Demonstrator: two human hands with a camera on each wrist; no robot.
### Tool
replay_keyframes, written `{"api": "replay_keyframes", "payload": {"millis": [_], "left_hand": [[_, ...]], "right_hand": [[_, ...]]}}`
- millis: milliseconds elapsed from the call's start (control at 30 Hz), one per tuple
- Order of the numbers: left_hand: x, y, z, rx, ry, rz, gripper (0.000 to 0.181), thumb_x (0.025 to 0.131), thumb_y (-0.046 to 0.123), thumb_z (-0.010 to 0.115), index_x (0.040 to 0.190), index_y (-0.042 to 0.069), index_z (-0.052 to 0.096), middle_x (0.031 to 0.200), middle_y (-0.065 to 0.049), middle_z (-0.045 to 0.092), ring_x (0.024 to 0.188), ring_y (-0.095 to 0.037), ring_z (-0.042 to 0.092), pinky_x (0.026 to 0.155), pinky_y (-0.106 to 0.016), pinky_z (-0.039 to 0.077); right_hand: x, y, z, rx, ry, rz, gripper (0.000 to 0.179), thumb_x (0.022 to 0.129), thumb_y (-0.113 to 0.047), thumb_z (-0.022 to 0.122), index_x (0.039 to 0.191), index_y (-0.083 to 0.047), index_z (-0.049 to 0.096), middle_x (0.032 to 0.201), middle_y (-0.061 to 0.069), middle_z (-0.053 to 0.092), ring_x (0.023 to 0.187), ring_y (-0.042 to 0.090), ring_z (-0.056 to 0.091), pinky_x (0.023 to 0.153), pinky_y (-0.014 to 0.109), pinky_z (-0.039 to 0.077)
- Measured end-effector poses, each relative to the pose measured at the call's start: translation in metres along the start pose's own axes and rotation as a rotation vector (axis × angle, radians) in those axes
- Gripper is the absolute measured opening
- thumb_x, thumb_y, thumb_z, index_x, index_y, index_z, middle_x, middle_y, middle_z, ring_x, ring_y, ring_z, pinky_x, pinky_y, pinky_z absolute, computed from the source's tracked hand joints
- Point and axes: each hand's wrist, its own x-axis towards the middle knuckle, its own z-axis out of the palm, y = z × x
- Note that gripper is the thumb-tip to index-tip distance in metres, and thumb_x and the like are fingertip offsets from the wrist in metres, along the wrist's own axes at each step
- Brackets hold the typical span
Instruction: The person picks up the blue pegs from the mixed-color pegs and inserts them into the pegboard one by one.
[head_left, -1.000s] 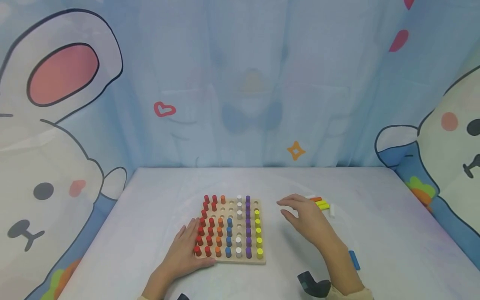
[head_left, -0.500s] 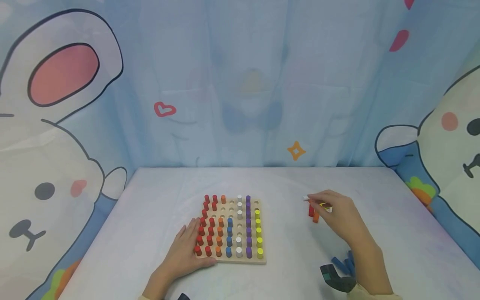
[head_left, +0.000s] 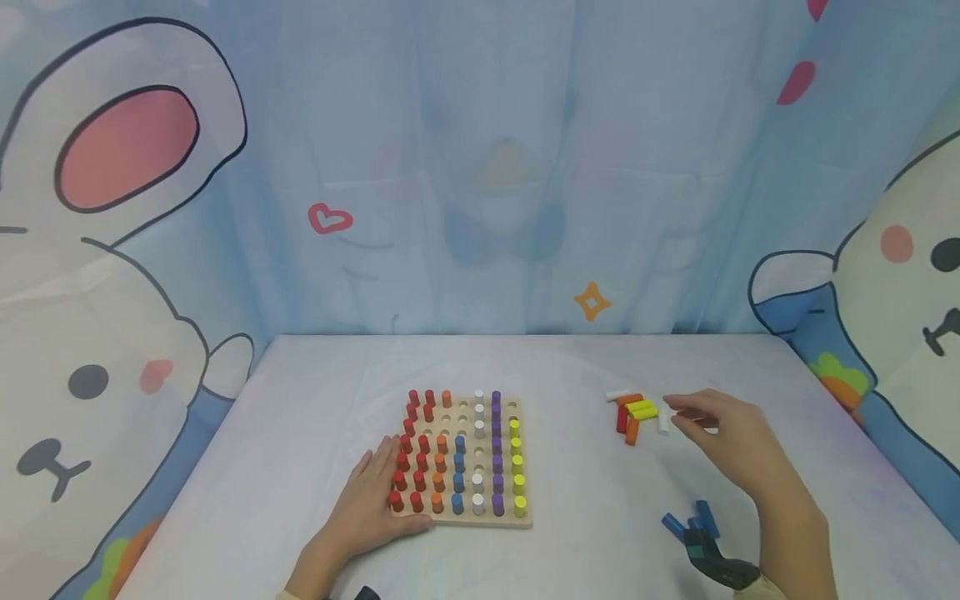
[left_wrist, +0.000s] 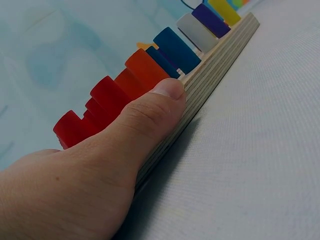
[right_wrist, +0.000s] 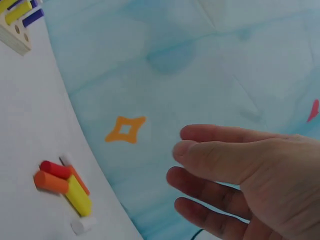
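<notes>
White cartoon animal (head_left: 120, 325) on far-left cloth. Left hand (head_left: 367, 504), fingers extended, against wooden pegboard (head_left: 495, 522) on whitish tabletop (head_left: 566, 475), pale-blue curtain (head_left: 420, 279) behind. Loose coloured pegs (head_left: 641, 410) clustered farther right; white peg (head_left: 663, 422) just beside. Right hand (head_left: 735, 442) near it, fingers loosely parted. Second cartoon animal (head_left: 900, 300) far right.

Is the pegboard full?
Not full: the pegboard holds many upright pegs, but several holes show empty, including one beyond the yellow pegs.

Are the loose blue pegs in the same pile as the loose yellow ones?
No, the loose blue pegs lie in a separate group, with a clear gap between them and the loose yellow pegs.
</notes>
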Motion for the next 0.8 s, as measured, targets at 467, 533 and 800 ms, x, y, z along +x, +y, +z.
{"api": "replay_keyframes", "payload": {"millis": [467,533,800], "left_hand": [[0.000,0.000,0.000,-0.005,-0.007,-0.011,0.124,0.061,0.082,0.062,0.151,0.007,0.021,0.158,-0.007,0.021,0.147,-0.022,0.018,0.120,-0.048,0.012],[0.000,0.000,0.000,-0.004,-0.004,-0.007,0.123,0.062,0.081,0.062,0.151,0.007,0.022,0.158,-0.008,0.022,0.147,-0.023,0.019,0.120,-0.048,0.013],[-0.001,0.001,0.000,-0.004,-0.009,-0.006,0.122,0.062,0.080,0.063,0.151,0.006,0.022,0.158,-0.009,0.022,0.147,-0.023,0.019,0.120,-0.049,0.013]], "right_hand": [[-0.008,0.034,-0.011,0.031,-0.300,0.138,0.045,0.085,-0.023,0.070,0.124,-0.004,0.060,0.118,0.023,0.061,0.104,0.040,0.060,0.080,0.050,0.056],[-0.008,0.037,-0.011,0.046,-0.355,0.170,0.047,0.086,-0.025,0.070,0.126,-0.004,0.059,0.120,0.023,0.060,0.104,0.039,0.060,0.081,0.050,0.056],[-0.009,0.048,-0.009,0.079,-0.495,0.256,0.053,0.084,-0.027,0.072,0.129,-0.003,0.056,0.118,0.020,0.062,0.100,0.030,0.060,0.079,0.050,0.054]]}}
